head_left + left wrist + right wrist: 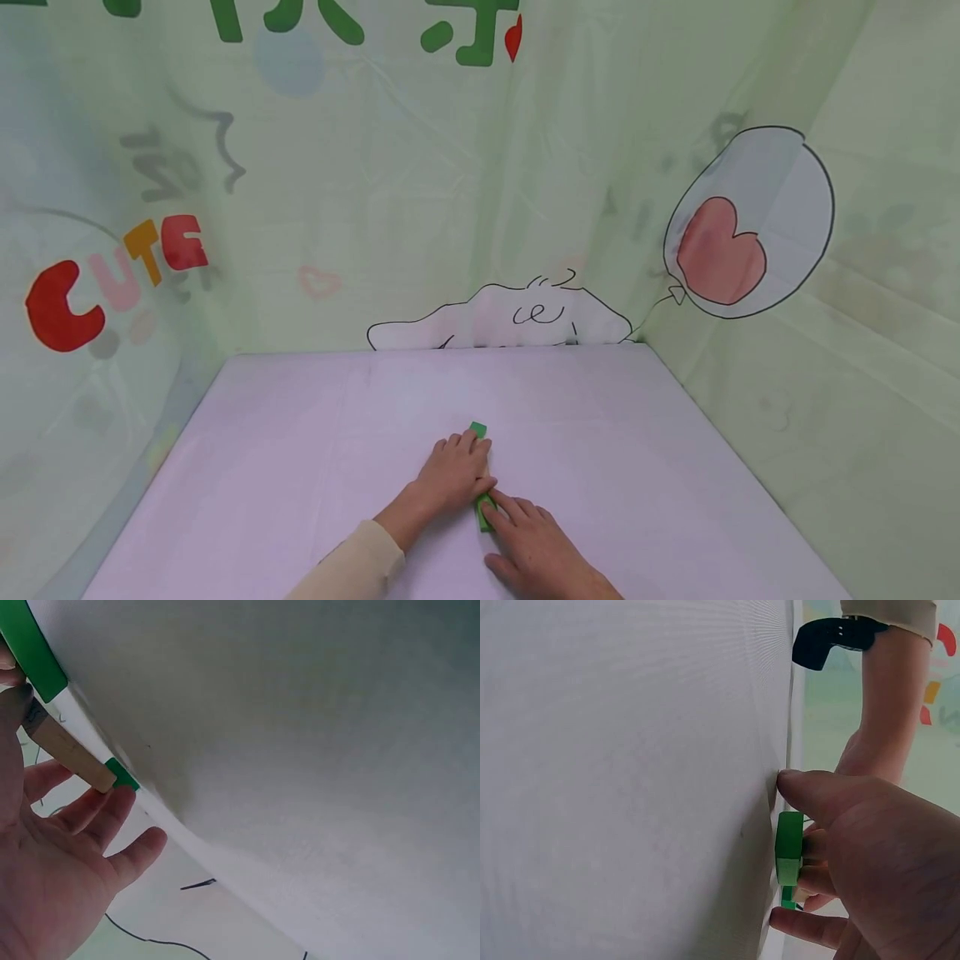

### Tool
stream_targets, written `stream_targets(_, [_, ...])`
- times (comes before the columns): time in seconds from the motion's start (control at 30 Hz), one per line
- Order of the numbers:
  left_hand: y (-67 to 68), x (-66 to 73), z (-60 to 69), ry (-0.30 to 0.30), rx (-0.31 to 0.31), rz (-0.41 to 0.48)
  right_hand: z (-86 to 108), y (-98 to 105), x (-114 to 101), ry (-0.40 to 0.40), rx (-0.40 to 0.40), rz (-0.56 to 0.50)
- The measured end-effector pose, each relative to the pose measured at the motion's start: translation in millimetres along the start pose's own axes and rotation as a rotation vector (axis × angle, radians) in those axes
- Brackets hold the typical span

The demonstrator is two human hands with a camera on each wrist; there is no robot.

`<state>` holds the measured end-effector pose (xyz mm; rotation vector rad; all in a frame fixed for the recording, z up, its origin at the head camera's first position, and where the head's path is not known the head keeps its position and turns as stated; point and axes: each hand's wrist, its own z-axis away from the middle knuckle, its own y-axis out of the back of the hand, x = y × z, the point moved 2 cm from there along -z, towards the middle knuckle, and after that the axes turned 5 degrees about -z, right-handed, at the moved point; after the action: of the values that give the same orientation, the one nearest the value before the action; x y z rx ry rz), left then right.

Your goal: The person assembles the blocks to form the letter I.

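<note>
Near the middle of the table, small pieces lie in a line running away from me. A green block [485,515] is nearest, a light wooden block [73,754] comes after it, and a smaller green piece [478,429] is at the far end. My left hand [453,473] pinches the wooden block lengthwise between thumb and fingers, mostly covering it in the head view. Its fingertips are beside the far green piece. My right hand [538,546] rests its fingers on the near green block [788,847], with the thumb apart on the table.
A pale cloth covers the table [300,433]. Printed curtains [420,183] enclose its back and sides, with a balloon drawing [750,225] on the right. A dark strap [840,637] sits on the left wrist, by a cream sleeve [352,562].
</note>
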<state>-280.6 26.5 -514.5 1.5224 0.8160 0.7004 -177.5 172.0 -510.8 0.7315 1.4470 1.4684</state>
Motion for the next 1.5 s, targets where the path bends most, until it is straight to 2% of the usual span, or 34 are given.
stream_targets(0.13, [-2.0, -1.2, -0.9, 0.004, -0.003, 0.029, 0.9, 0.4, 1.2, 0.014, 0.014, 0.003])
stream_targets(0.37, [-2.4, -3.3, 0.3, 0.026, -0.013, 0.129, 1.1, 0.4, 2.2, 0.016, 0.017, -0.004])
stream_targets(0.6, [-5.6, -4.2, 0.3, 0.037, -0.018, 0.160, 1.4, 0.4, 2.3, 0.026, 0.027, 0.000])
stream_targets(0.87, [-7.9, -4.2, -0.4, 0.026, 0.002, 0.109, 1.4, 0.2, 1.6, 0.017, 0.020, -0.001])
stream_targets(1.3, [-3.7, -3.7, 0.0, 0.014, 0.030, 0.093, 1.6, 0.1, 2.5, 0.023, 0.026, 0.003])
stream_targets(1.5, [-6.9, -4.3, -0.7, 0.009, 0.032, 0.088, 0.7, 0.5, 1.7, 0.009, 0.011, -0.014])
